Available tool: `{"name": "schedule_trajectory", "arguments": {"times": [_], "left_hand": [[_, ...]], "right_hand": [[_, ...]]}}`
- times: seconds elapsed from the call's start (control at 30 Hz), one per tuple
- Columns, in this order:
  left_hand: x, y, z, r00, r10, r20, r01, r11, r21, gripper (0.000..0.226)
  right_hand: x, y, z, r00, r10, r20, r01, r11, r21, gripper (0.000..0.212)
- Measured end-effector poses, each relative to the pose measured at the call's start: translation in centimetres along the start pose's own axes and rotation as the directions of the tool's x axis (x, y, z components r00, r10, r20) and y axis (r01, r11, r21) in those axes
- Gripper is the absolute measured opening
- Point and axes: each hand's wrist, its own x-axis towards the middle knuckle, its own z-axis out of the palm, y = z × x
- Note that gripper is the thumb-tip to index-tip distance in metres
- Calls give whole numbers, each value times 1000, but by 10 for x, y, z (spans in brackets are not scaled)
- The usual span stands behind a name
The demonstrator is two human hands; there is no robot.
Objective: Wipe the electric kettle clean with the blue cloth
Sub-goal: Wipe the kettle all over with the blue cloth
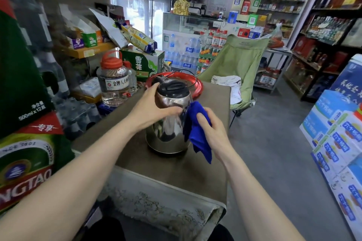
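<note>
A shiny steel electric kettle (pixel 168 135) with a black lid stands upright on a small cloth-covered table (pixel 176 172). My left hand (pixel 150 107) wraps around the kettle's upper left side, thumb across its front. My right hand (pixel 211 133) presses a bunched blue cloth (pixel 197 133) against the kettle's right side, with a corner of the cloth hanging down toward the tabletop. The kettle's handle is hidden behind the cloth.
A red round tray (pixel 197 84) lies behind the kettle. A large clear jar with an orange cap (pixel 113 80) and beer cartons (pixel 29 158) crowd the left. A green folding chair (pixel 239 64) stands beyond the table. Stacked blue-and-white boxes (pixel 337 143) line the right aisle.
</note>
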Motion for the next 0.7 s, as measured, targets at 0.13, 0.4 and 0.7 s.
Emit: {"name": "schedule_trajectory", "arguments": {"times": [0.13,0.4,0.7], "left_hand": [[5,-4,4,1000,-7,-31,6,1000,-26,120],[3,-1,34,961,-41,-275,75,991,113,121],[7,-20,-43,982,9,189,4,998,-64,101]], "right_hand": [[5,-5,-2,999,-50,-4,50,997,-52,18],[47,4,32,983,-35,-183,34,999,-12,39],[9,50,54,954,174,-245,-197,978,-73,28]]}}
